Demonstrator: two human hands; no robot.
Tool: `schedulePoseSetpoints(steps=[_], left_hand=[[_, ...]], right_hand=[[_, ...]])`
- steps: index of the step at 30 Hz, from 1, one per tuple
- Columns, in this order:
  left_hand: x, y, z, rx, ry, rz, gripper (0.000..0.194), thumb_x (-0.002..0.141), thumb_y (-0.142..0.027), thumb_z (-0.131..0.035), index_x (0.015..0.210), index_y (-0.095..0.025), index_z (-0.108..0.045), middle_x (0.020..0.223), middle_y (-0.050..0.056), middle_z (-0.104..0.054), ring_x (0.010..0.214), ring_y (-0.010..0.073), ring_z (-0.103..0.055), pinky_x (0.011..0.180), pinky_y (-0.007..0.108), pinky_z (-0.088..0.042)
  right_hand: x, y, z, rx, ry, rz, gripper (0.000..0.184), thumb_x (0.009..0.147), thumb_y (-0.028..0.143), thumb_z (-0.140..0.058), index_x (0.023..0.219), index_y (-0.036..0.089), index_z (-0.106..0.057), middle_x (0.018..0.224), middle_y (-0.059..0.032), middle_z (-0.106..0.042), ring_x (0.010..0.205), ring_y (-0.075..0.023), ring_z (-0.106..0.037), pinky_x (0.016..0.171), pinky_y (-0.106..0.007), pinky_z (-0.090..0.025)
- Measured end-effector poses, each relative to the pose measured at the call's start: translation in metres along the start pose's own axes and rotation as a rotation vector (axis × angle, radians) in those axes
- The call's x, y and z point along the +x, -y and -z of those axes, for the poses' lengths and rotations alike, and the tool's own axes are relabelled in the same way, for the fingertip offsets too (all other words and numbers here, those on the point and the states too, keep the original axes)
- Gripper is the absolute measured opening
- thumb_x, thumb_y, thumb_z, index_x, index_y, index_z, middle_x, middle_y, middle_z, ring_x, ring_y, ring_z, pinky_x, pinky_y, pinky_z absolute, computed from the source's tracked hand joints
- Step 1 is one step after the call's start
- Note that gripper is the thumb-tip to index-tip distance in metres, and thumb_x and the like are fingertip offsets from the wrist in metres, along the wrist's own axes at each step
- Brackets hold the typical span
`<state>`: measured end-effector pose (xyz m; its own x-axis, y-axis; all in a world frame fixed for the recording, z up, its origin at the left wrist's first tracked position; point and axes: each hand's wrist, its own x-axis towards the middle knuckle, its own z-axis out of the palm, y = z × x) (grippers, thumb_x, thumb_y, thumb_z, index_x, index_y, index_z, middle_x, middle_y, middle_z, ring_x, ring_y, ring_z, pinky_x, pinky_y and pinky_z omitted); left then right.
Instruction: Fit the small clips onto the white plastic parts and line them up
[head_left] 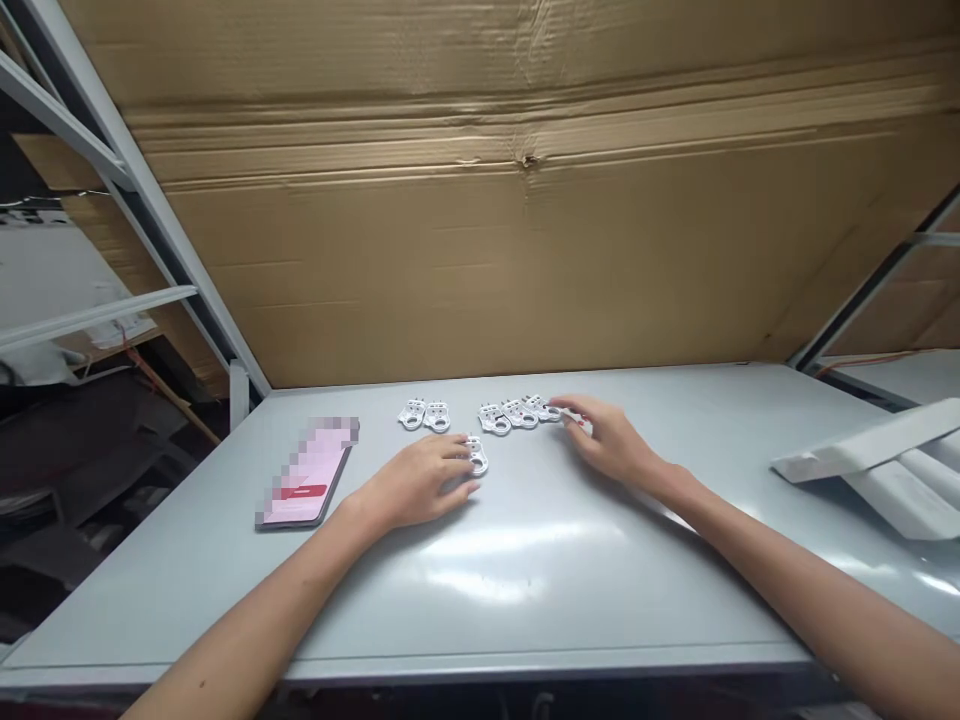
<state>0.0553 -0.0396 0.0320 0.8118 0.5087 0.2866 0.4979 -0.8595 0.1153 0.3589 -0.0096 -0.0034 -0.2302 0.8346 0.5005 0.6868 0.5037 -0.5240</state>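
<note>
My left hand (429, 478) lies low over the table with its fingers spread. Its fingertips touch or slightly cover a small white plastic part with a round ring (478, 457). Farther back, my right hand (604, 432) reaches to the right end of a short row of similar white ringed parts (496, 420). Its fingers are bent but apart, at the edge of the last part (550, 412). Something small with red on it shows partly beneath that hand. Two more white ringed parts (425, 415) lie side by side to the left of the row.
A phone (306, 475) with a pink, partly blurred screen lies on the grey table (525, 610) at the left. White elongated pieces (892, 460) are stacked at the right edge. A cardboard sheet (487, 270) rises behind the table, between metal frame posts (161, 200).
</note>
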Motion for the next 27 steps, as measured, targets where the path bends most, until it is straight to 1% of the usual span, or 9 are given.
schedulePoseSetpoints(steps=[2, 4, 8, 11, 15, 19, 23, 25, 27], left_hand=[[-0.002, 0.004, -0.001, 0.02, 0.002, 0.048, 0.027, 0.098, -0.032, -0.048, 0.108, -0.019, -0.07, 0.123, 0.01, -0.066, 0.122, 0.0257, -0.057, 0.109, 0.042, -0.04], [-0.003, 0.007, -0.002, 0.041, 0.024, 0.085, 0.032, 0.098, -0.036, -0.049, 0.118, -0.018, -0.066, 0.134, 0.011, -0.06, 0.129, 0.0271, -0.051, 0.112, 0.043, -0.037], [-0.004, 0.013, -0.004, 0.06, 0.121, 0.165, 0.044, 0.1, -0.042, -0.044, 0.136, -0.019, -0.054, 0.148, 0.009, -0.047, 0.143, 0.0284, -0.033, 0.118, 0.046, -0.027], [-0.002, 0.019, -0.006, 0.07, 0.186, 0.221, 0.048, 0.103, -0.041, -0.036, 0.144, -0.018, -0.045, 0.153, 0.007, -0.04, 0.147, 0.0272, -0.022, 0.119, 0.045, -0.021], [-0.001, 0.029, -0.01, 0.087, 0.196, 0.279, 0.052, 0.104, -0.044, -0.03, 0.149, -0.018, -0.039, 0.157, 0.009, -0.031, 0.149, 0.0275, -0.015, 0.119, 0.047, -0.018], [0.0, 0.032, -0.012, 0.076, 0.207, 0.337, 0.056, 0.104, -0.048, -0.027, 0.152, -0.02, -0.033, 0.159, 0.009, -0.027, 0.148, 0.0304, -0.015, 0.118, 0.054, -0.014], [0.002, 0.03, -0.014, 0.052, 0.187, 0.37, 0.055, 0.104, -0.049, -0.026, 0.151, -0.022, -0.035, 0.158, 0.009, -0.03, 0.148, 0.0322, -0.015, 0.117, 0.059, -0.012], [0.003, 0.03, -0.015, 0.051, 0.165, 0.391, 0.054, 0.104, -0.049, -0.028, 0.149, -0.022, -0.038, 0.157, 0.009, -0.032, 0.148, 0.0334, -0.016, 0.116, 0.06, -0.014], [0.004, 0.029, -0.018, 0.06, 0.141, 0.395, 0.053, 0.104, -0.048, -0.029, 0.148, -0.022, -0.04, 0.155, 0.01, -0.036, 0.147, 0.0332, -0.02, 0.116, 0.06, -0.016]], right_hand=[[-0.004, 0.01, -0.004, -0.044, 0.056, 0.134, 0.031, 0.091, 0.021, -0.047, 0.116, 0.024, -0.064, 0.125, -0.0086, -0.067, 0.114, -0.0273, -0.063, 0.097, -0.047, -0.051], [-0.007, 0.021, -0.005, -0.067, 0.095, 0.225, 0.03, 0.093, 0.022, -0.047, 0.118, 0.024, -0.064, 0.125, -0.0087, -0.067, 0.116, -0.027, -0.062, 0.098, -0.047, -0.05], [-0.009, 0.035, -0.002, -0.073, 0.213, 0.338, 0.028, 0.096, 0.022, -0.044, 0.113, 0.024, -0.066, 0.113, -0.009, -0.072, 0.105, -0.0258, -0.066, 0.091, -0.045, -0.052], [-0.01, 0.038, -0.002, -0.073, 0.31, 0.361, 0.028, 0.097, 0.024, -0.043, 0.111, 0.021, -0.067, 0.109, -0.0105, -0.072, 0.099, -0.0246, -0.067, 0.087, -0.042, -0.053], [-0.01, 0.037, -0.004, -0.048, 0.386, 0.35, 0.028, 0.097, 0.026, -0.044, 0.113, 0.021, -0.067, 0.114, -0.0103, -0.07, 0.102, -0.024, -0.066, 0.089, -0.04, -0.053], [-0.011, 0.036, -0.007, -0.019, 0.383, 0.338, 0.029, 0.097, 0.028, -0.045, 0.113, 0.022, -0.068, 0.115, -0.0099, -0.07, 0.103, -0.0255, -0.066, 0.089, -0.042, -0.053], [-0.011, 0.035, -0.012, -0.007, 0.354, 0.343, 0.031, 0.098, 0.029, -0.043, 0.114, 0.023, -0.068, 0.119, -0.0107, -0.069, 0.105, -0.0265, -0.066, 0.091, -0.043, -0.053], [-0.011, 0.034, -0.015, -0.037, 0.339, 0.354, 0.033, 0.098, 0.031, -0.042, 0.118, 0.022, -0.067, 0.124, -0.0125, -0.066, 0.111, -0.0274, -0.063, 0.095, -0.045, -0.052], [-0.011, 0.034, -0.017, -0.081, 0.341, 0.367, 0.038, 0.098, 0.037, -0.043, 0.128, 0.021, -0.062, 0.135, -0.0137, -0.06, 0.123, -0.0295, -0.056, 0.103, -0.048, -0.046]])
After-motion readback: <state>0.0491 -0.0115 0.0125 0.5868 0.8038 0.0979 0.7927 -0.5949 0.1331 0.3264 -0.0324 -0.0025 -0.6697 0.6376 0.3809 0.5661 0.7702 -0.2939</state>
